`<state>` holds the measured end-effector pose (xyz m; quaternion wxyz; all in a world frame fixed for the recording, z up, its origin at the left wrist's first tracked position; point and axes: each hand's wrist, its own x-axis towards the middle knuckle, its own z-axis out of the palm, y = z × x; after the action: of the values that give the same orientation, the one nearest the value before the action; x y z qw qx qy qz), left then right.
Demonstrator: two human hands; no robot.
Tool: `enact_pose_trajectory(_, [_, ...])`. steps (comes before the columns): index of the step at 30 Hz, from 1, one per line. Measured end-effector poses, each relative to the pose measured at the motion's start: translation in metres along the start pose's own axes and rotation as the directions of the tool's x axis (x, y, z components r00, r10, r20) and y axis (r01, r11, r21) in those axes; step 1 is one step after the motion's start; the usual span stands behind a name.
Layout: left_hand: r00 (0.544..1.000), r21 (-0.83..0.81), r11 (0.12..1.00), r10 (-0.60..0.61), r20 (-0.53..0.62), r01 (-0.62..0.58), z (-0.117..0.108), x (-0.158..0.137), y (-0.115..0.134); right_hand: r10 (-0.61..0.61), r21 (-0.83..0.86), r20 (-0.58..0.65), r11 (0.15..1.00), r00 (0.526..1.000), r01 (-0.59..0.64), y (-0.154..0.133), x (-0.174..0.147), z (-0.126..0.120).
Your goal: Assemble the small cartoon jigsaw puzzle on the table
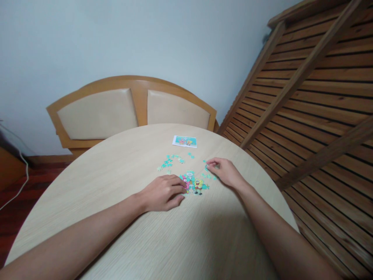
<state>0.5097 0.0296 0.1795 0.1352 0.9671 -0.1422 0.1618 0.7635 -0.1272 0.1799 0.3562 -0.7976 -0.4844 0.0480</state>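
Observation:
A partly assembled jigsaw puzzle [199, 186] with cartoon figures on a teal ground lies on the round table. My left hand [165, 192] rests flat at its left side, fingers stretched out and the tips touching the puzzle's edge. To the upper right, my right hand [225, 171] has thumb and forefinger drawn together at a small teal puzzle piece [206, 167]; the fingers partly cover it. Several loose pieces [167, 163] are scattered above the puzzle, and a few pale ones [208, 176] lie beneath my right hand's fingertips.
Farther back on the pale wooden table [116, 167] lies a reference picture card [185, 141] with the cartoon scene. Beyond the table's far edge stands a padded headboard [134, 105] against the wall. A slatted wooden panel [309, 101] leans at the right. A white cable [27, 171] hangs at left.

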Motion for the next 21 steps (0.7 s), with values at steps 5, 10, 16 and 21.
enact_pose_trajectory(5, [1.000, 0.011, 1.000, -0.021, 0.003, 0.021, -0.002, 0.002, 0.002, -0.033, 0.248, 0.144, 0.969, 0.989, -0.004, -0.014, -0.001, 0.008])
enact_pose_trajectory(10, [1.000, 0.019, 0.999, -0.028, 0.009, 0.028, -0.002, 0.003, 0.003, -0.029, 0.408, 0.201, 0.911, 0.979, -0.057, -0.028, -0.004, 0.011])
enact_pose_trajectory(16, [0.999, 0.035, 0.999, -0.041, -0.006, 0.041, -0.002, 0.003, 0.003, -0.025, 0.473, 0.300, 0.872, 0.954, -0.126, -0.044, -0.010, 0.011])
enact_pose_trajectory(21, [0.998, 0.056, 0.997, -0.057, 0.003, 0.057, -0.003, 0.002, 0.003, -0.024, 0.449, 0.339, 0.883, 0.940, -0.139, -0.048, -0.012, 0.015])
